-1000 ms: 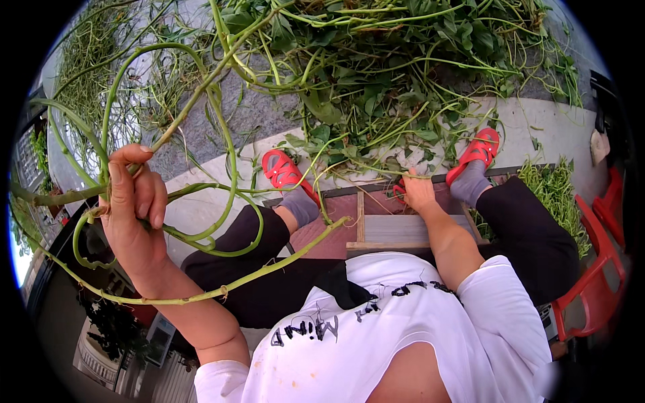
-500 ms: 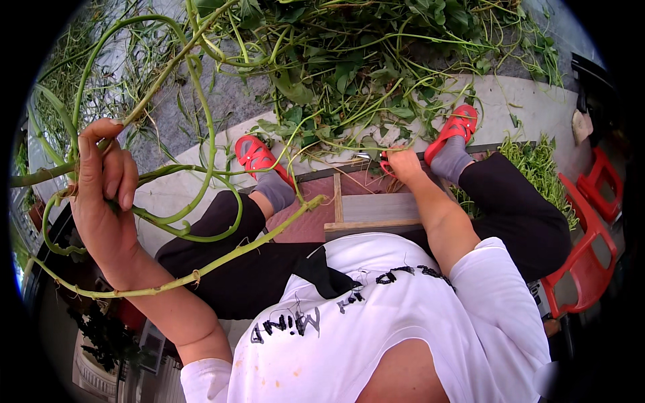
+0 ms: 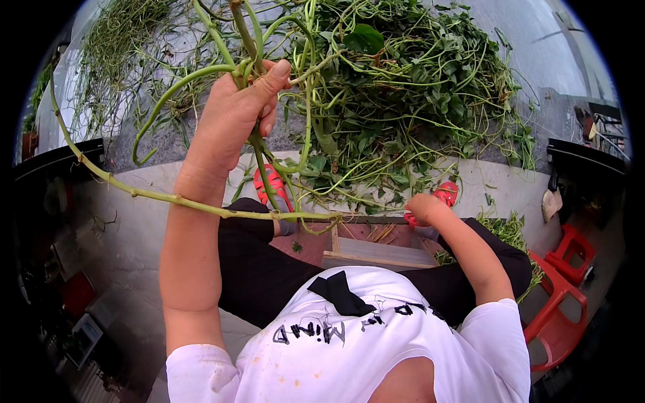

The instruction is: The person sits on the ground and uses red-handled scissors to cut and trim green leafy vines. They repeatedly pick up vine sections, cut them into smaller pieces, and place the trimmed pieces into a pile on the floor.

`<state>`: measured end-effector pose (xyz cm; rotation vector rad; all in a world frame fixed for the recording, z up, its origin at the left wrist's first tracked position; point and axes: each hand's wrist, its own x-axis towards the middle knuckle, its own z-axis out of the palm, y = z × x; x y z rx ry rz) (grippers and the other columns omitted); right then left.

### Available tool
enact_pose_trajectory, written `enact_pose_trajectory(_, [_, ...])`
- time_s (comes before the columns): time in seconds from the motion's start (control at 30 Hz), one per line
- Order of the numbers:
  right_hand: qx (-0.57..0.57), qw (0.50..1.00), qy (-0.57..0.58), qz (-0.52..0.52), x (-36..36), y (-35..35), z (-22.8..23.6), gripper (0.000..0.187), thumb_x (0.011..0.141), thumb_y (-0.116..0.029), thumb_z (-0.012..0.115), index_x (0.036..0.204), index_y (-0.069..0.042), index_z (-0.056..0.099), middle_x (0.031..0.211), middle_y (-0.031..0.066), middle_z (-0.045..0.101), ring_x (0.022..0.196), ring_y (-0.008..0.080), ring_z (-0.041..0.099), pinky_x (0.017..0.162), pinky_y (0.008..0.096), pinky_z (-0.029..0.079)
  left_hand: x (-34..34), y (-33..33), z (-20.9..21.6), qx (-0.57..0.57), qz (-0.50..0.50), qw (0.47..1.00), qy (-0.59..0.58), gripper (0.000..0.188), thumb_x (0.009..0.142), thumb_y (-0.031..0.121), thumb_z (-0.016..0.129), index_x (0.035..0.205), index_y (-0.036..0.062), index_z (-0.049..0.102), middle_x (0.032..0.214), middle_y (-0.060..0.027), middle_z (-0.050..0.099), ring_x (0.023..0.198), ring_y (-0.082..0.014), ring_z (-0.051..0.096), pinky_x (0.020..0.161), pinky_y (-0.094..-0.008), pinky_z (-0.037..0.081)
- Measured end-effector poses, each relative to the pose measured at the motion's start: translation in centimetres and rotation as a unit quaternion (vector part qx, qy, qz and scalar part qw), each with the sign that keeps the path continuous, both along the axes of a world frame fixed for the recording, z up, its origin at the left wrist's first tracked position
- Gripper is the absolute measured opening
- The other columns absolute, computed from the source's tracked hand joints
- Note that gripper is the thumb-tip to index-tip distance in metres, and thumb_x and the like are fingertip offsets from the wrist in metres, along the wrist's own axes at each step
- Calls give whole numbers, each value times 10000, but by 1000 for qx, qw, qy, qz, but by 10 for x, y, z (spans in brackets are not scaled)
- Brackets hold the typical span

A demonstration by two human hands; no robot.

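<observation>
My left hand (image 3: 238, 111), raised at the upper left, is closed round a bunch of green leafy-plant vines (image 3: 250, 40). One long stem (image 3: 168, 197) hangs from the bunch across my left forearm and reaches over my lap. Low at the right, my right hand (image 3: 428, 209) is closed on red-handled scissors (image 3: 409, 219); only a bit of the handle shows now, and the blades cannot be made out. That hand is beside my right red sandal (image 3: 446, 193). In front of my feet lies a big tangled heap of vines and leaves (image 3: 416, 87).
A wooden board (image 3: 379, 250) lies between my legs. Cut green stems (image 3: 500, 238) are piled beside my right leg. A red plastic chair (image 3: 557, 316) and a smaller red stool (image 3: 571, 254) stand at the right. More thin stems (image 3: 124, 40) lie at the far left.
My left hand has moved right and away from me with the vines. My right hand keeps hold of the scissors near the right sandal. The view has tilted up, showing more of the heap.
</observation>
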<state>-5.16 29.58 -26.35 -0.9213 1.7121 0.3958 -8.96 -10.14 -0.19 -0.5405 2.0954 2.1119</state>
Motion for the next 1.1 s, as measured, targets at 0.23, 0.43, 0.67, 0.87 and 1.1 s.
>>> enact_pose_trajectory(0.23, [-239,903,332,-133,-77,-36,146,314,746,-285,695,928,-49,598,850,142,618,791,325,615,696,419,503,20,-9,-2,-14,-21,999,-20,412,894,454,595,774,65,537,518,58,352,433,-52,373,423,-204,290])
enact_pose_trajectory(0.43, [-306,787,536,-12,-140,-139,170,620,627,-507,756,1006,-65,542,947,63,533,949,232,511,823,341,415,26,-13,-2,-13,-44,999,-13,469,882,507,584,736,65,521,496,53,373,406,-57,386,416,-217,304])
enact_pose_trajectory(0.67, [-281,763,576,83,-176,-207,137,489,697,-480,699,948,-78,578,927,63,535,909,218,522,788,327,433,34,-13,9,6,-52,999,1,501,872,531,583,740,51,530,497,41,392,404,-66,395,418,-224,306])
enact_pose_trajectory(0.87, [-247,856,454,-7,-173,-209,132,390,783,-424,651,828,-37,647,845,147,620,789,306,643,679,394,527,33,-19,14,-9,-38,999,10,494,878,524,579,729,55,533,485,46,404,399,-56,393,410,-216,303])
enact_pose_trajectory(1.1, [-193,886,413,-88,-115,-137,118,295,809,-345,641,865,-57,671,855,125,651,793,285,658,676,382,542,45,-34,27,81,2,996,23,436,883,471,597,681,90,530,481,66,377,372,-36,367,374,-194,275])
